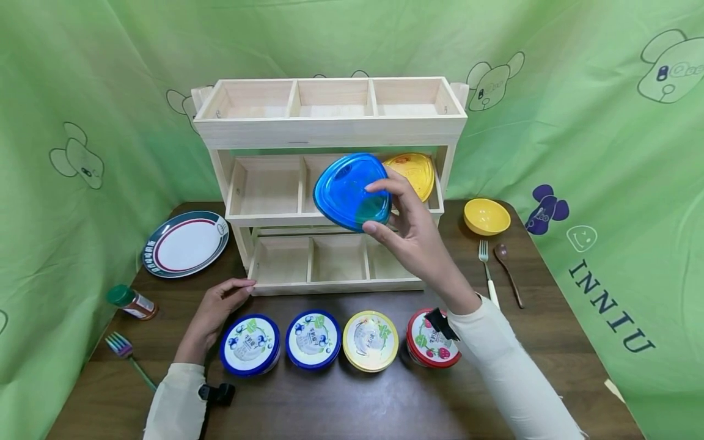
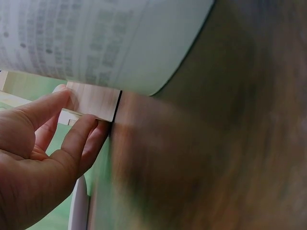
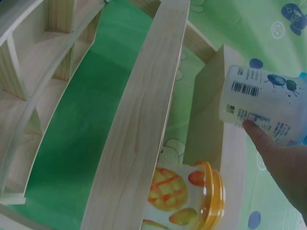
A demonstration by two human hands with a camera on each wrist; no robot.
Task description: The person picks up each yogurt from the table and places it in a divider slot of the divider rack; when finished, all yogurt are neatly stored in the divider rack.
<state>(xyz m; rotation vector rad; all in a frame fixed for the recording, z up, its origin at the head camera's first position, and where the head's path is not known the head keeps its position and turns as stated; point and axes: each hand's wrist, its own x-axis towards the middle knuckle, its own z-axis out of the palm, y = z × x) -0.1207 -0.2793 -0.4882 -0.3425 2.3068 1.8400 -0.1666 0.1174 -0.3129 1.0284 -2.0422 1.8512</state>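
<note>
My right hand (image 1: 379,208) grips a blue-lidded tub (image 1: 352,192), tilted on its side in front of the middle shelf of a wooden three-tier rack (image 1: 330,125). In the right wrist view the tub's white printed wall (image 3: 266,105) is pinched by a finger (image 3: 268,148). A yellow-lidded tub (image 1: 409,174) lies on its side in that shelf's right compartment, and its mango print (image 3: 187,196) shows in the wrist view. My left hand (image 1: 239,287) rests on the table with straight fingers (image 2: 76,139) touching the rack's bottom left corner (image 2: 93,100).
Two blue-lidded tubs (image 1: 250,344) (image 1: 312,339), a yellow-lidded one (image 1: 370,340) and a red-lidded one (image 1: 431,345) stand in a row at the front. A plate (image 1: 186,243), spice bottle (image 1: 132,302) and colourful fork (image 1: 129,357) lie left. A yellow bowl (image 1: 486,216), fork (image 1: 486,269) and spoon (image 1: 508,272) lie right.
</note>
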